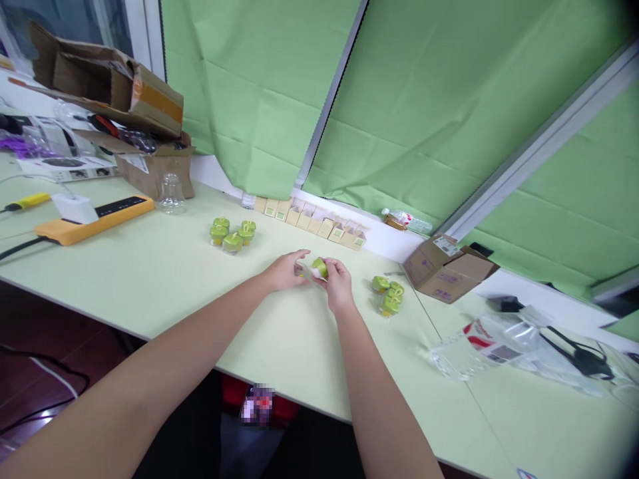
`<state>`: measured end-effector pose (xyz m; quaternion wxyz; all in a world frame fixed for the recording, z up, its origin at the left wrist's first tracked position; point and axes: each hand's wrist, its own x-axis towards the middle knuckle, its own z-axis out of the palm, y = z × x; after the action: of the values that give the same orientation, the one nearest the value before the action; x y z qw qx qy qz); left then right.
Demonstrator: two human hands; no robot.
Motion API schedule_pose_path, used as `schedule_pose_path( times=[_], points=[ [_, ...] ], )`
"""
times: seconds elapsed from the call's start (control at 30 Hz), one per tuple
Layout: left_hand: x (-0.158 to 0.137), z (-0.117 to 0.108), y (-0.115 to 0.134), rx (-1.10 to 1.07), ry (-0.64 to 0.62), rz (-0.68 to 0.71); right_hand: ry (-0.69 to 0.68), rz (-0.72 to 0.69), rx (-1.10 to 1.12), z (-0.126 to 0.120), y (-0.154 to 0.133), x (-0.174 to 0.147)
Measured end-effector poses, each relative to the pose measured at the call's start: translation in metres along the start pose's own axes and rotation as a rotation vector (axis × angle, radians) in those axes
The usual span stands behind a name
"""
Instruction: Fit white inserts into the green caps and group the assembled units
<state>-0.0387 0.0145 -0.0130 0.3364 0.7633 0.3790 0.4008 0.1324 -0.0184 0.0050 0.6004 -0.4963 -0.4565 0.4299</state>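
Over the middle of the table, my right hand [339, 285] pinches a small green lid [319, 268] with a white underside, tilted toward the left. My left hand [285, 271] curves around a small clear jar [300, 269] with a bit of yellow in it; its fingers partly hide the jar. Lid and jar are apart, with a narrow gap between the hands. To the left sits a group of several small clear jars with green lids [232, 242]. Another group of green-lidded jars [390, 305] stands to the right of my right hand.
A row of small tan boxes [309, 219] lines the wall. An orange power strip [100, 219], a clear glass-like container [171, 194] and open cartons [150, 169] are at left. At right are a cardboard box [446, 269] and a large plastic bottle [486, 342].
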Motion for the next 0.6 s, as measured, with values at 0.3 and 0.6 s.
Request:
schedule_pose_path(
  times=[0.3,0.6],
  points=[
    [0.003,-0.009,-0.006,0.382,0.159,0.178,-0.13,0.259,0.172,-0.001,0.001,-0.001],
    [-0.014,0.001,0.044,0.286,0.017,0.358,-0.324,0.243,0.136,-0.001,-0.004,-0.008]
  ],
)
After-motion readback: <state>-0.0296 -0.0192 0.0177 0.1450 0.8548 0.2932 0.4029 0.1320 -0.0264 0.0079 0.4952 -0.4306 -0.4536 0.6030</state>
